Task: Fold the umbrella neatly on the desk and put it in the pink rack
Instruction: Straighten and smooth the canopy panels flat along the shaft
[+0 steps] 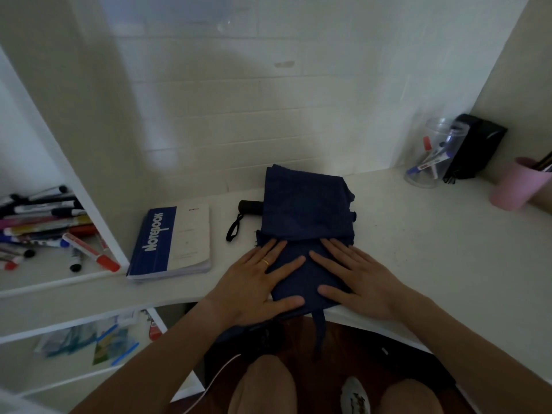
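The dark blue umbrella [304, 222] lies folded flat in the middle of the white desk [418, 234], its black handle [250, 206] poking out left. The left hand [257, 282] and right hand [358, 279] press flat on its near cloth, fingers straight. Far right, a clear cup [430, 156] holds pens, beside a pink cup [516, 186].

pink cup [519, 186] cut off at the right edge, contents unreadable. umbrella handle [250, 207] half hidden under navy canopy [304, 210]. small print on notebook [173, 243] too blurred to read.
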The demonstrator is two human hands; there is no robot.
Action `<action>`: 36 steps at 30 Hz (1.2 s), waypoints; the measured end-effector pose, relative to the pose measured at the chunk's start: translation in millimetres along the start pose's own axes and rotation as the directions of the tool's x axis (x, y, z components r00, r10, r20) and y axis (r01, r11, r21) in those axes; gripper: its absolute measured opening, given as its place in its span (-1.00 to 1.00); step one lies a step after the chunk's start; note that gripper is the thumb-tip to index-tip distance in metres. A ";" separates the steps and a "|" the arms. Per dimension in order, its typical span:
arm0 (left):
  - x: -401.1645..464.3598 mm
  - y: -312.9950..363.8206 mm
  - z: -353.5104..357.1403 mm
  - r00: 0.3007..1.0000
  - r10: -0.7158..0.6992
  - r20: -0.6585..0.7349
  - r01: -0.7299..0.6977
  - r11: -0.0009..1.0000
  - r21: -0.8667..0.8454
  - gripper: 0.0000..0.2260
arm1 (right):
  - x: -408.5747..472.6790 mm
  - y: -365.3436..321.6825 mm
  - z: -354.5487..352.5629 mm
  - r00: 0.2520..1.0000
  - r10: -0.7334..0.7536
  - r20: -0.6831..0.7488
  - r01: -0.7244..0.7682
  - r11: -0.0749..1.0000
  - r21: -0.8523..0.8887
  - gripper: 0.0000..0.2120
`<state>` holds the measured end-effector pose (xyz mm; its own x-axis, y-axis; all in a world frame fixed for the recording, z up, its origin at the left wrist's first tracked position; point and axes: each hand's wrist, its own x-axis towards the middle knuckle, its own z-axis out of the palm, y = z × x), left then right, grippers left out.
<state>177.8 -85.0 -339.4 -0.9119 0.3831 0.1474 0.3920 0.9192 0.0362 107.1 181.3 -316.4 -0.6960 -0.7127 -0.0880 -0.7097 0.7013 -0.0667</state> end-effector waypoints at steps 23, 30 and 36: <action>-1.2 -5.9 -5.1 1.000 -0.021 -0.015 0.020 0.998 -0.062 -0.20 | 65.3 16.2 -104.0 0.818 0.520 -0.245 0.080 0.320 0.944 -0.41; -3.6 -5.7 -3.7 0.996 -0.050 -0.077 0.043 0.995 -0.089 -0.20 | 28.4 11.3 -93.5 0.772 0.403 -0.492 0.206 0.573 0.793 -0.68; -11.3 -2.5 1.9 0.975 -0.074 -0.209 0.054 0.994 -0.098 -0.21 | -10.7 8.9 -48.9 0.793 0.264 -0.548 0.161 0.778 0.607 -0.76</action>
<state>186.8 -91.4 -343.1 -0.8927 0.2868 0.3476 0.3519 0.9254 0.1403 102.9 194.4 -267.5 -0.7994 -0.3892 0.4577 -0.5979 0.4409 -0.6694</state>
